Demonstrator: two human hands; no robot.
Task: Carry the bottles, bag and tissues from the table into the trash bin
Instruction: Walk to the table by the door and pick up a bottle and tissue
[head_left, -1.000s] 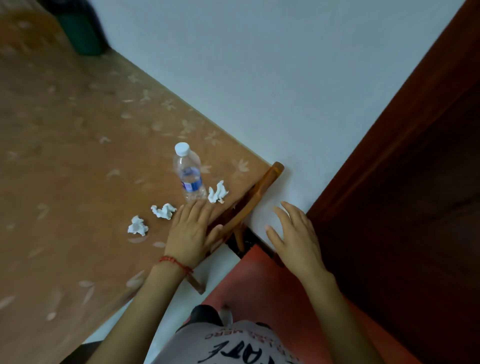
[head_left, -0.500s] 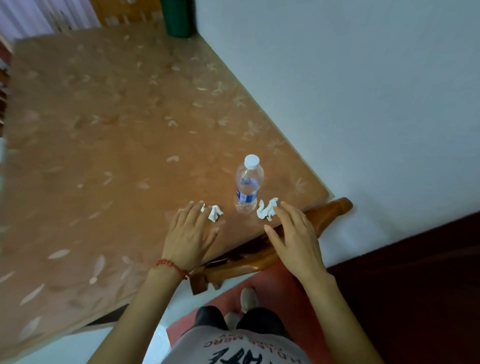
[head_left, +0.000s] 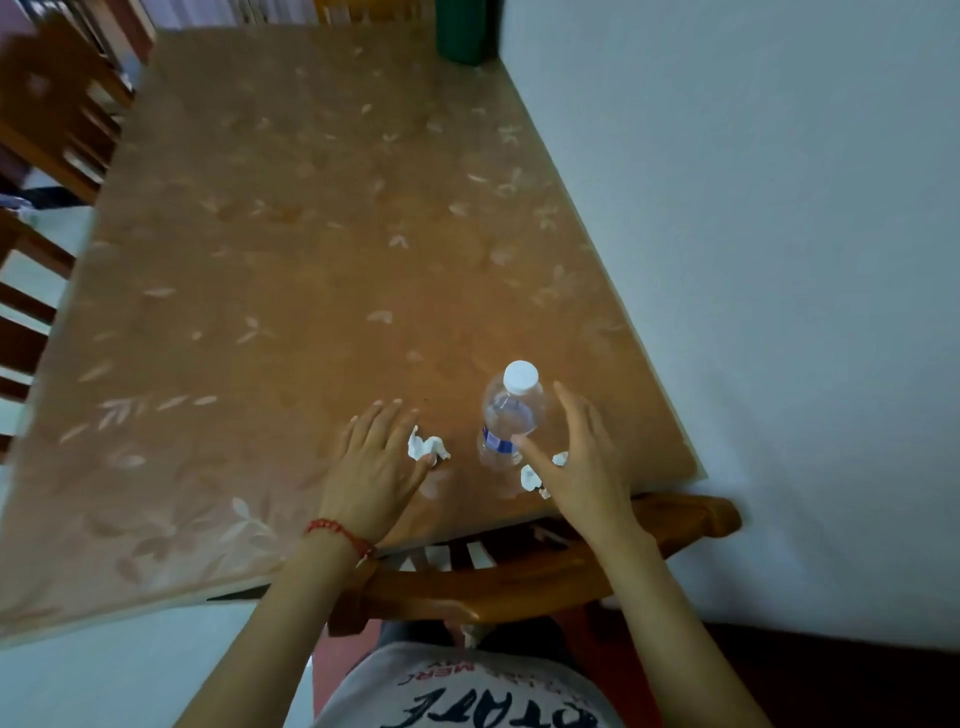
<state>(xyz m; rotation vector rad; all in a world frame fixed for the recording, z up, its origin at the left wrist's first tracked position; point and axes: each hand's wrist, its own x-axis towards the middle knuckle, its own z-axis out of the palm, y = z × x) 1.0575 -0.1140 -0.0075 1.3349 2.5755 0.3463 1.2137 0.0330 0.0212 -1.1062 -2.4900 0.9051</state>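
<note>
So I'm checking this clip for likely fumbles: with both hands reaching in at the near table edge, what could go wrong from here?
1. The water bottle stands upright and looks nearly empty, so the open right hand could tip it over before gripping it.
2. One crumpled tissue lies partly under the right hand, close to the table edge; a sweep could brush it off.
3. The left hand lies flat beside the other tissue, which may slide rather than lift.
</note>
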